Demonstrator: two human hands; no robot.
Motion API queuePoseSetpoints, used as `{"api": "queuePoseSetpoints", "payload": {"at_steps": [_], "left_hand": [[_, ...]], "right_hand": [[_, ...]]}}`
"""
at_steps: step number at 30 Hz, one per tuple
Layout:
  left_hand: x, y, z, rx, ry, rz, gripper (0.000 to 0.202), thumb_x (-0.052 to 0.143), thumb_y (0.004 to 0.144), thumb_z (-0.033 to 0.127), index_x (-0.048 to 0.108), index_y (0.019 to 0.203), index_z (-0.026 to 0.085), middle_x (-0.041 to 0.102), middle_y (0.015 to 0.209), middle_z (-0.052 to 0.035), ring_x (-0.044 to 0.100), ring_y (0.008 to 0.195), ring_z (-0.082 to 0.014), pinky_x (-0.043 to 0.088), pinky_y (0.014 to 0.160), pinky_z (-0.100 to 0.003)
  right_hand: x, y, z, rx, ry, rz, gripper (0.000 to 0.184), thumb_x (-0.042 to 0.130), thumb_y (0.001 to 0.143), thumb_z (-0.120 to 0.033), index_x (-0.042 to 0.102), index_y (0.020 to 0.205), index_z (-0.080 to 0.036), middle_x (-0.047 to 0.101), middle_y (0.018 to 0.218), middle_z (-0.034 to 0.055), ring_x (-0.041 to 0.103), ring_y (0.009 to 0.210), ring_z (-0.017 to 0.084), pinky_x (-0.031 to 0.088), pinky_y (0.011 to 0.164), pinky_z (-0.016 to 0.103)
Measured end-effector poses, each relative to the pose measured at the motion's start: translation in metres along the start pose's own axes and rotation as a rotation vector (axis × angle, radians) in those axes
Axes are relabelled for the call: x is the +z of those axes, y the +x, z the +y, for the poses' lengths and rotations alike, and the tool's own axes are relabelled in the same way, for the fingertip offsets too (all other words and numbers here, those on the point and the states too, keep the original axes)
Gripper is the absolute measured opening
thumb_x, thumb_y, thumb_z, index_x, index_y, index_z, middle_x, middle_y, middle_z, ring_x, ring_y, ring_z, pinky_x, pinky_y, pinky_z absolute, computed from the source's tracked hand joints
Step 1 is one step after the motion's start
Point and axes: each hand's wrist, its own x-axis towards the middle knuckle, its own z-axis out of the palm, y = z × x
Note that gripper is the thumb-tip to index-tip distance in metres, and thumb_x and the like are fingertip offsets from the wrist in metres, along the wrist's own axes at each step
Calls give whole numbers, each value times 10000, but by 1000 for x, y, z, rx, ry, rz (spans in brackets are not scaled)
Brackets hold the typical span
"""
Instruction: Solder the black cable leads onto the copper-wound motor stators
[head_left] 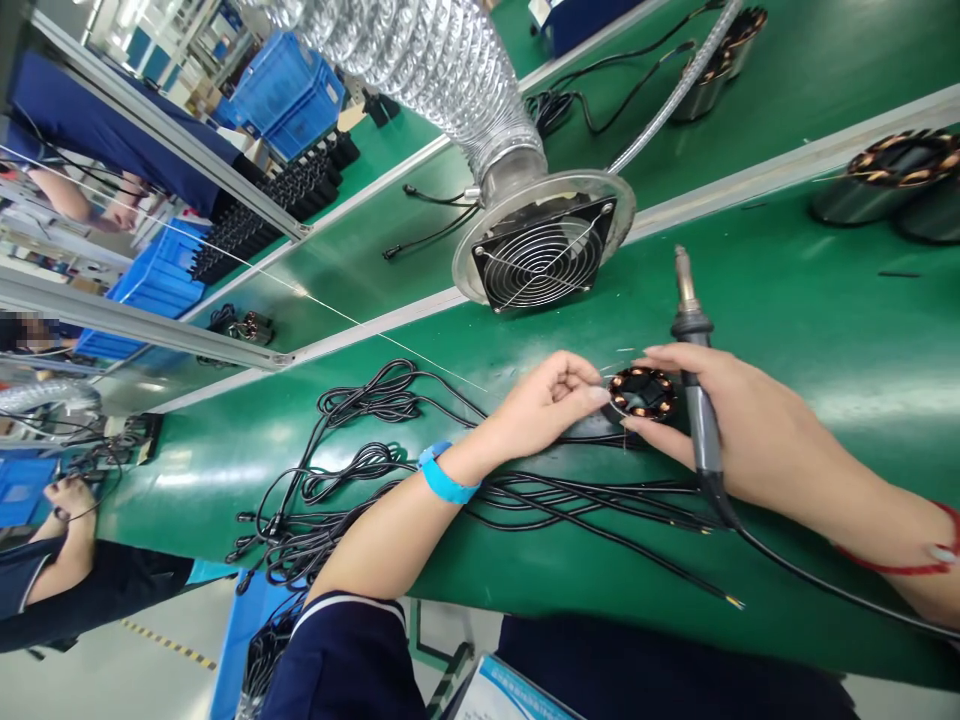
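Observation:
On the green bench stands a small motor stator (643,394) with copper windings, its end facing up. My left hand (551,400) is at its left rim, with thumb and fingertips pinched together; whatever lies between them is too small to make out. My right hand (757,420) holds a soldering iron (703,400) across its palm, tip pointing up and away from the stator. The thumb and index finger of that hand reach around the stator's right side. A black cable (585,440) runs to the stator from the left.
Bundled black cables (360,470) lie to the left, their stripped ends near my right wrist. A fume fan (544,262) on a foil duct (427,70) hangs ahead. Larger stators (892,175) stand at the right rear. Co-workers' hands (73,497) appear far left.

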Motion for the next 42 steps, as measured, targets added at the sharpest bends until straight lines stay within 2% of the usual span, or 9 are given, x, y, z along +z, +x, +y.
{"api": "queuePoseSetpoints", "payload": {"at_steps": [6,11,15,21,24,27,32,38,42], "left_hand": [[6,-9,8,6,137,-139,363,703,823,493,571,754,162,546,755,12,455,699,-98,386,684,-253],[0,-2,4,-132,-119,-127,383,654,845,513,623,779,137,625,752,-25,501,669,-92,378,645,-241],[-1,0,-2,-294,-262,-156,416,640,849,540,630,807,126,606,717,-8,341,514,-42,240,517,-230],[5,-6,0,-98,445,-123,176,728,839,304,654,902,157,633,927,-28,545,826,-132,434,761,-270],[7,-10,4,22,650,-161,63,665,874,222,648,870,162,629,947,-39,560,890,-162,438,821,-305],[4,-14,10,77,422,-80,120,644,880,267,629,833,157,606,846,-10,489,717,-109,405,690,-260],[-4,-18,19,92,176,-6,327,705,811,470,612,793,157,489,691,43,294,545,-60,260,530,-243],[-3,-20,16,72,104,-22,392,732,790,525,584,803,162,476,676,48,309,545,-61,260,518,-240],[-3,-18,15,153,73,-47,448,511,941,564,636,822,151,589,784,-17,481,674,-98,404,660,-258]], "right_hand": [[-8,1,-3,100,-52,12,489,535,963,-462,501,1300,-110,669,1105,184,676,1031,306,565,850,407],[-5,2,0,32,-23,-5,520,504,964,-524,539,1289,-119,681,1060,152,675,948,291,556,813,421],[-4,3,8,-82,91,-127,453,514,958,-482,566,1286,-175,685,1020,105,670,882,250,551,793,400],[-19,3,23,37,190,-114,528,507,949,-502,483,1388,-210,632,1304,122,651,1140,274,565,895,428],[-27,0,22,122,231,-9,525,525,943,-537,473,1380,-250,673,1244,101,670,1127,261,592,848,393],[-31,-5,9,178,302,65,448,562,958,-463,485,1368,-298,720,1058,45,724,920,191,610,715,285],[-31,0,-33,140,527,131,390,587,962,-350,475,1335,-335,697,993,-17,708,795,91,606,747,171],[-25,12,-55,284,707,178,341,640,877,-308,531,1200,-305,703,868,-35,695,752,98,598,716,177],[-17,12,-51,418,982,128,374,682,854,-299,513,1188,-303,691,823,-39,679,704,113,600,653,206]]}}
